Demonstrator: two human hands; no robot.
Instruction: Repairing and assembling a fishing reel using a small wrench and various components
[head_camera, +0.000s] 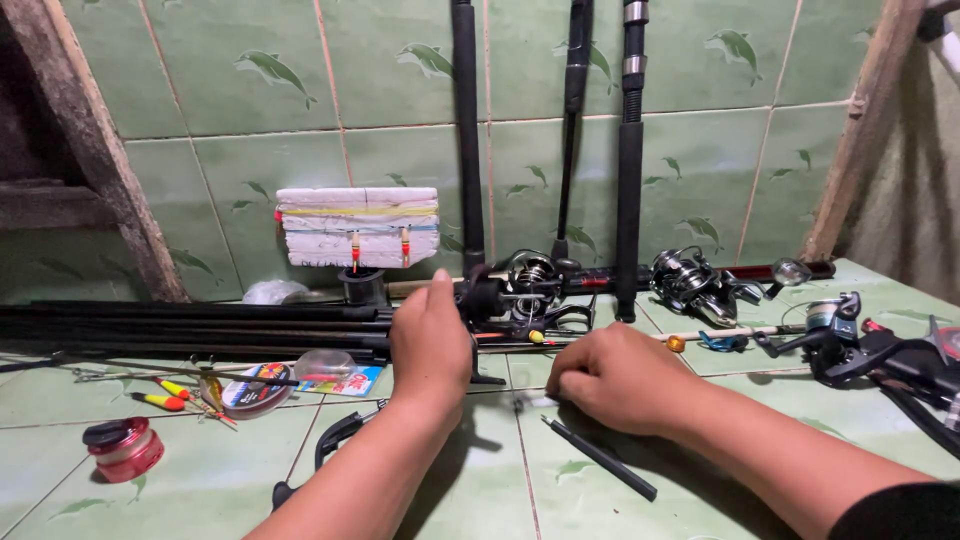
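The left hand (430, 340) is closed around the base of a black fishing rod (468, 150) standing upright against the green tiled wall, just beside a spinning reel (530, 280). The right hand (620, 378) rests as a loose fist on the tiled floor (450, 490), and whether it pinches anything cannot be told. The rod could tip against the 2 neighbouring rods (628, 160), or loose line could snag the floats (165, 398).

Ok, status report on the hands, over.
Left hand gripping black rod handle. Right hand fisted on tiled floor, contents hidden. Reels, floats crowd around.
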